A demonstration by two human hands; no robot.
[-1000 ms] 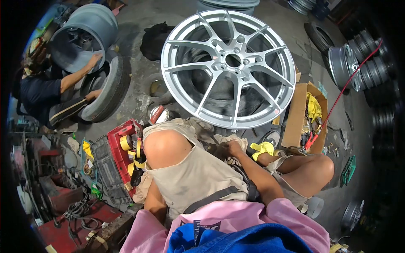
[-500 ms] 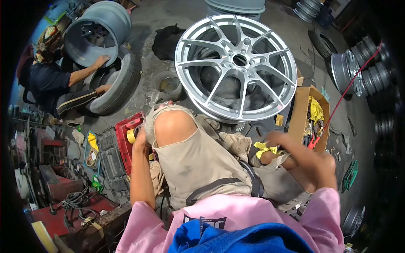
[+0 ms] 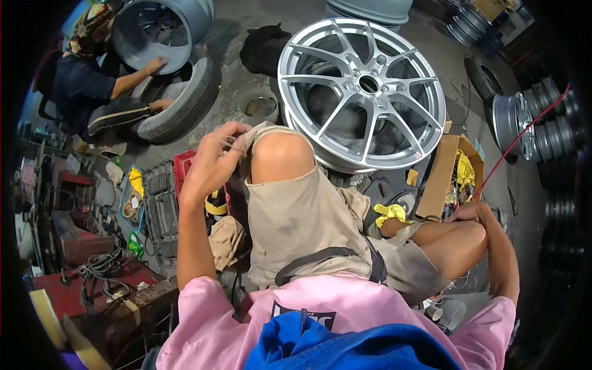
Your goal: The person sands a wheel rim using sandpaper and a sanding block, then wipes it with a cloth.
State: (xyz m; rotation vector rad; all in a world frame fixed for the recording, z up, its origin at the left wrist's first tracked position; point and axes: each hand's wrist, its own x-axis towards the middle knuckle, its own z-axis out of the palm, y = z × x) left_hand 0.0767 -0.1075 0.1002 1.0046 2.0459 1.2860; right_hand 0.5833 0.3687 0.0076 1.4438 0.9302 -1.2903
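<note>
My left hand [image 3: 213, 157] is raised beside my bent left knee, its fingers pinched together. A small pale flat piece [image 3: 251, 133] shows at its fingertips, against the torn trouser edge; I cannot make out what it is. My right hand [image 3: 470, 213] is closed at the lower end of a red air hose [image 3: 524, 131], by the cardboard box [image 3: 436, 179]. The tool end there is hidden by the hand. In front of my knees lies a silver multi-spoke wheel rim [image 3: 345, 111], face up. A yellow cloth [image 3: 391, 214] lies by my right leg.
A co-worker [image 3: 83, 83] at the left handles a grey rim [image 3: 179, 37] over a tire [image 3: 185, 114]. A dark animal [image 3: 264, 50] lies behind a bucket [image 3: 258, 106]. A red toolbox [image 3: 184, 168] stands left; more rims [image 3: 512, 126] line the right.
My left hand has risen from beside the red toolbox to the knee. My right hand has moved right, from near the yellow cloth to the red hose's end. The view has shifted slightly.
</note>
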